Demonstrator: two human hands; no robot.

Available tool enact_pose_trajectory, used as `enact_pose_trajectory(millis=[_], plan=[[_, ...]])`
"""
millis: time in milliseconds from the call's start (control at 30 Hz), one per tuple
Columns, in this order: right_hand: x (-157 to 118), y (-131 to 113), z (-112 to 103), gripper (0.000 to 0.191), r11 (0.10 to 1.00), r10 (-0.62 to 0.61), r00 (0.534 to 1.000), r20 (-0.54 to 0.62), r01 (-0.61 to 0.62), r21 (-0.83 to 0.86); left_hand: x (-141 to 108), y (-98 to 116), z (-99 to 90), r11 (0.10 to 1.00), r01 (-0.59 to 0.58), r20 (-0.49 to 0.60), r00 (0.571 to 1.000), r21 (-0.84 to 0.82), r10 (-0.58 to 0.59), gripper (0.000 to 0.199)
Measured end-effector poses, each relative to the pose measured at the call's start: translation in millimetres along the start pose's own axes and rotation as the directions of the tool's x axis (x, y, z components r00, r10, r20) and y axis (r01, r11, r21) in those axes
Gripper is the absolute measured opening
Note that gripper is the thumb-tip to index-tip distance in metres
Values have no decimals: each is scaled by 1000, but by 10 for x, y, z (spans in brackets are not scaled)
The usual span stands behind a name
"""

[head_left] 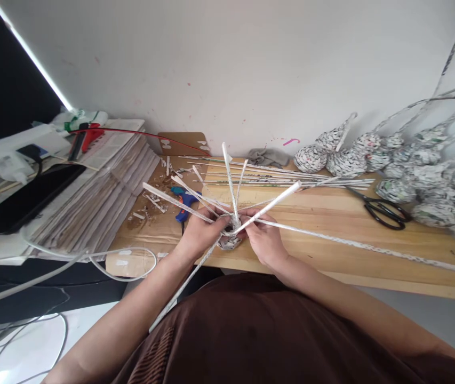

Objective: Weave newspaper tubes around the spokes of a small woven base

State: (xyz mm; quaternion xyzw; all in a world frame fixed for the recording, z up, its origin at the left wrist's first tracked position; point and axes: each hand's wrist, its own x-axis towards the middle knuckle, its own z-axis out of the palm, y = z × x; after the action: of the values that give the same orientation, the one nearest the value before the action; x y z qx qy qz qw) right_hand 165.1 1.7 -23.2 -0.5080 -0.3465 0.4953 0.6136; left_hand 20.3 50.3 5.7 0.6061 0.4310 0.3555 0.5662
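Note:
Both hands are at a small woven newspaper piece (230,242) near the table's front edge, with several rolled paper strips fanning out from its top. My left hand (205,230) grips its left side, the thumb pressed on the rim. At the right, my right hand (265,241) pinches a paper strip (277,205) near its base, close to the rim. A long paper strip (355,245) runs from beside the right fingers across the table to the right. Another strip slants down left past my left wrist. Some of the fingertips are hidden behind the strips.
Loose rolled paper sticks (259,173) lie behind the hands. A blue glue gun (187,202) is left of them, beside paper scraps. Black scissors (385,210) and several woven gourd shapes (347,161) are at the right. Stacked newspaper (119,176) with a phone (31,197) stands at the left.

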Motion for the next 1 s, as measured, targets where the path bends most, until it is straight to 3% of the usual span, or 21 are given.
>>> enact_pose_trajectory(millis=[233, 500, 833, 1000], plan=[[-36, -14, 9, 21, 998, -48, 998, 51, 50, -37, 43, -48, 11, 987, -98, -101, 989, 124, 111, 14], [-61, -28, 19, 15, 997, -70, 997, 41, 71, -43, 6, -79, -3, 991, -86, -74, 993, 105, 94, 15], [-56, -53, -7, 16, 952, -208, 975, 83, 221, -212, -37, -35, 9, 987, -102, -73, 991, 125, 112, 14], [-80, -19, -23, 21, 942, -266, 961, 80, 277, -188, -11, -28, 18, 991, -90, -55, 994, 96, 95, 6]])
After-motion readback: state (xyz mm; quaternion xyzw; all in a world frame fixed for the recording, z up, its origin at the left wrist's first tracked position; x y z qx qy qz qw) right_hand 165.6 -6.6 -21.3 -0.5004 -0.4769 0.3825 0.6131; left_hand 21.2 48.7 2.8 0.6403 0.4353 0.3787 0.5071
